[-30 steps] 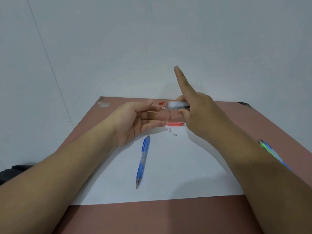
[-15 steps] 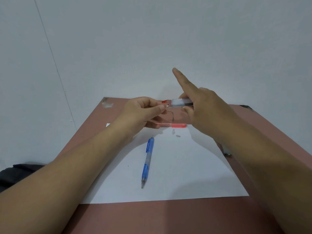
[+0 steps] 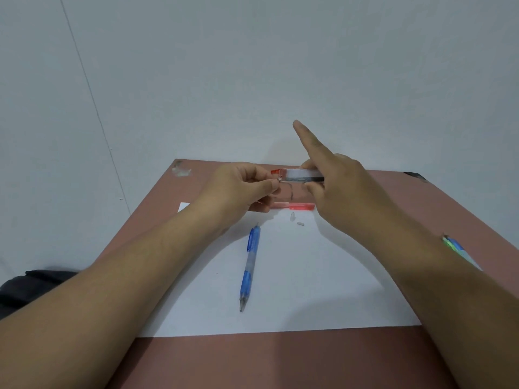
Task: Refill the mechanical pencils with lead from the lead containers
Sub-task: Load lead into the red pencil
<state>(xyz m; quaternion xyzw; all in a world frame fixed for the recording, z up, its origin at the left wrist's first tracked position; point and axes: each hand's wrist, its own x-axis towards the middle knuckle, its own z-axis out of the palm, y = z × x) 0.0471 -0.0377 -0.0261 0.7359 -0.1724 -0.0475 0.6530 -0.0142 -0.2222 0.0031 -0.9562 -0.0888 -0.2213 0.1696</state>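
Note:
My right hand (image 3: 345,189) holds a clear lead container (image 3: 302,175) with a red cap end, raised above the table, its index finger pointing up. My left hand (image 3: 238,189) pinches at the container's open left end with thumb and forefinger; whether a lead is between the fingertips is too fine to tell. A blue mechanical pencil (image 3: 249,265) lies on the white paper (image 3: 323,290), tip toward me. A red mechanical pencil (image 3: 295,205) lies across the paper's far edge, partly behind my hands. Two small pale parts (image 3: 295,219) lie just in front of it.
The brown table (image 3: 280,360) stands against a white wall. Another pencil, green and blue (image 3: 455,247), lies at the right, partly hidden by my right forearm. A dark object (image 3: 25,287) sits off the table's left side.
My left hand went from open and flat under the container to fingers curled, pinching at the container's left end. My right hand kept holding the container.

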